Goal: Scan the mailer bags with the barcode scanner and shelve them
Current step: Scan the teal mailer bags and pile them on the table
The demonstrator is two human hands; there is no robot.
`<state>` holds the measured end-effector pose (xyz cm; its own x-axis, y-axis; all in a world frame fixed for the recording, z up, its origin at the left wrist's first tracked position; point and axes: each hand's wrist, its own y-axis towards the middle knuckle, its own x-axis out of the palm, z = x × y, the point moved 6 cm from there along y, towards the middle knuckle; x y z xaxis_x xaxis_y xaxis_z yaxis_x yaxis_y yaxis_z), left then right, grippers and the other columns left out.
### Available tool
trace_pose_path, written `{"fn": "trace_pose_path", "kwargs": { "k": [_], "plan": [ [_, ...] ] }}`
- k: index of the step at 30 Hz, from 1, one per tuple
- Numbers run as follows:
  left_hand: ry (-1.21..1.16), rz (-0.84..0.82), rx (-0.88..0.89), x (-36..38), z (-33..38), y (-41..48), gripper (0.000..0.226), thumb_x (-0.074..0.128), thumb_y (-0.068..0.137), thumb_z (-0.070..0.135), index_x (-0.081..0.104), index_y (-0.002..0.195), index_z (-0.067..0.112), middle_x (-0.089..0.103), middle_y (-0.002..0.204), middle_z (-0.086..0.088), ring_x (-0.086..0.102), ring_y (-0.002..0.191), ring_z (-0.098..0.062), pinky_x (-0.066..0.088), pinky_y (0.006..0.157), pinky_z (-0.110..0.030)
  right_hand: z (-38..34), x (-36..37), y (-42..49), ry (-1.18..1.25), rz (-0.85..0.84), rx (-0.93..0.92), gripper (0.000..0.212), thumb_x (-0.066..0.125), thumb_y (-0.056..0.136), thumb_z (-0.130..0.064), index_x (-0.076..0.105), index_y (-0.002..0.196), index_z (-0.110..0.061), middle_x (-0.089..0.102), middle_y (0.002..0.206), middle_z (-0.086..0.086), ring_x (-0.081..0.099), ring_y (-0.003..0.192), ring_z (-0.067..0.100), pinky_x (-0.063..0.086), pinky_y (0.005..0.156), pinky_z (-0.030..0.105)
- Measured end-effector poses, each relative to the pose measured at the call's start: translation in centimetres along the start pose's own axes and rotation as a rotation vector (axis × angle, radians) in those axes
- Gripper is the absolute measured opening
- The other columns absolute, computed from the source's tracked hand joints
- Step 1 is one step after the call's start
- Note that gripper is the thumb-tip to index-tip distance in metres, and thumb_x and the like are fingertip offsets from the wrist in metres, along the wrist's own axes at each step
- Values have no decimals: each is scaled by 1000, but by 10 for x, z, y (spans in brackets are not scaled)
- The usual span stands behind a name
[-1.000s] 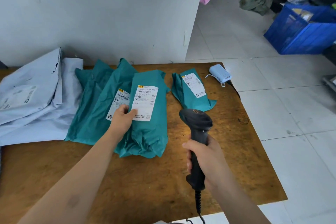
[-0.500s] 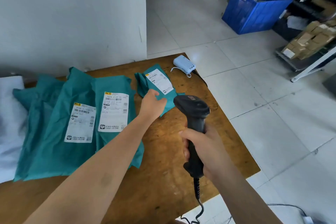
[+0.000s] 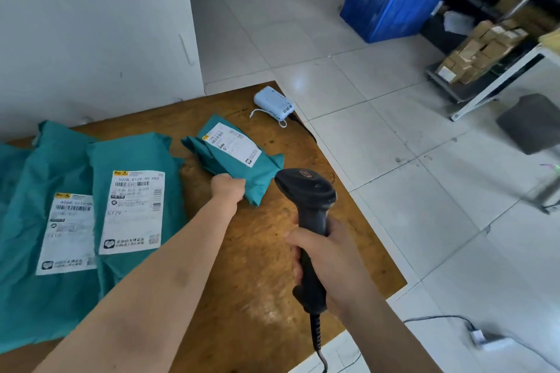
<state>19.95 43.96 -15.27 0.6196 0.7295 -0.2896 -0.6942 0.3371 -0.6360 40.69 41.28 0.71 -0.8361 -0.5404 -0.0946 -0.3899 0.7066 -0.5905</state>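
Far left, the left bag (image 3: 36,179) lies on the table (image 3: 257,275), partly under the middle bag (image 3: 136,157), both labels up. The left hand (image 3: 228,188) reaches across, fingers curled round the near end of the small bag (image 3: 263,174), which is label-up toward the table's far right corner. Just right of it, the scanner (image 3: 306,191) stands upright, the right hand (image 3: 328,260) wrapped round its handle.
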Motion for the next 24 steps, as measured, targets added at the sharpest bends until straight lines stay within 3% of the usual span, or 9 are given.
{"fn": "trace_pose_path", "kwargs": {
  "k": [3, 8, 11, 15, 18, 24],
  "plan": [
    [48, -70, 99, 0, -22, -42, 5, 59, 88, 8, 55, 87, 5, 57, 90, -9, 60, 90, -26, 52, 83, -37, 4, 5, -1, -27, -19, 1, 10, 63, 84, -11, 55, 91, -12, 52, 52, 3, 46, 40, 14, 45, 46, 24],
    [162, -152, 103, -28, -103, -107, 36, 62, 80, 6, 36, 56, 13, 41, 57, -3, 39, 59, -17, 32, 59, -31, 25, 2, -6, -83, -20, 39, 11, 62, 83, -11, 53, 88, -11, 51, 50, 4, 45, 40, 15, 43, 46, 25],
    [202, -151, 1, -47, -135, -118, 29, 65, 79, 10, 41, 63, 12, 46, 59, -1, 43, 60, -17, 31, 57, -30, 40, 0, -9, -108, -62, 97, 11, 62, 83, -11, 54, 90, -6, 50, 52, 6, 44, 40, 15, 43, 45, 24],
    [131, -76, -2, -59, -133, -120, 22, 67, 83, 22, 48, 85, 12, 50, 79, 3, 49, 85, -20, 36, 75, -27, 50, 4, -17, -120, -130, 160, 8, 61, 84, -9, 54, 89, -8, 50, 53, 4, 45, 40, 14, 43, 45, 24],
    [106, -79, 28, -52, -126, -116, 31, 64, 87, 29, 48, 104, 8, 52, 95, -1, 48, 91, -17, 37, 78, -27, 51, 9, -20, -153, -176, 153, 10, 61, 82, -9, 54, 89, -6, 50, 56, 5, 44, 39, 13, 42, 45, 25],
    [93, -74, 106, -49, -130, -100, 11, 56, 93, 19, 53, 95, 9, 53, 85, 4, 53, 90, -17, 40, 78, -28, 44, 12, -23, -214, -235, 146, 11, 61, 81, -8, 54, 89, -7, 50, 58, 6, 44, 40, 13, 40, 45, 23]
  ]
}}
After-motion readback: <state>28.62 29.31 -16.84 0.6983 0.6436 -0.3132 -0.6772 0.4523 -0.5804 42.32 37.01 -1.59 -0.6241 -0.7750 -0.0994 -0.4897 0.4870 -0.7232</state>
